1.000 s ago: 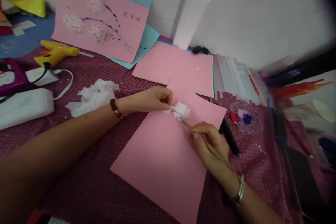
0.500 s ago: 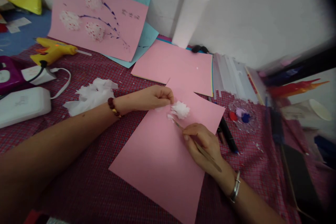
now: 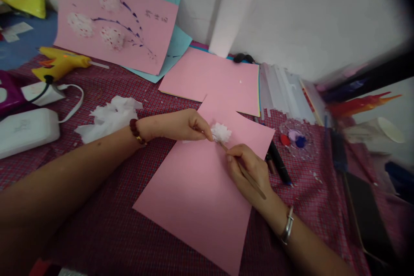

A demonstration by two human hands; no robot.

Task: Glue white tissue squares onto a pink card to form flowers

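In the head view, my right hand point(image 3: 250, 174) grips a thin paintbrush point(image 3: 249, 179) like a pen, its tip up against a white tissue-paper flower point(image 3: 221, 133). My left hand point(image 3: 190, 125) is closed in a pinch at the flower's left edge, touching close to the brush tip. A tiny white scrap of tissue seems to be between the fingertips; the fingers partly hide it. The flower sits near the upper end of a pink sheet of paper point(image 3: 194, 207), lying at an angle under both hands.
Crumpled white tissue point(image 3: 111, 116) lies left of the sheet. Behind stand a pink card with flowers point(image 3: 129, 47) and a stack of coloured paper point(image 3: 223, 77). A yellow glue gun point(image 3: 63, 62) is far left. Right are a paint dish point(image 3: 296, 138) and a black marker point(image 3: 278, 164).
My left hand has moved right and slightly down, bringing its fingertips to the brush tip beside the flower. The small white piece formerly at the brush tip is now at the fingertips.
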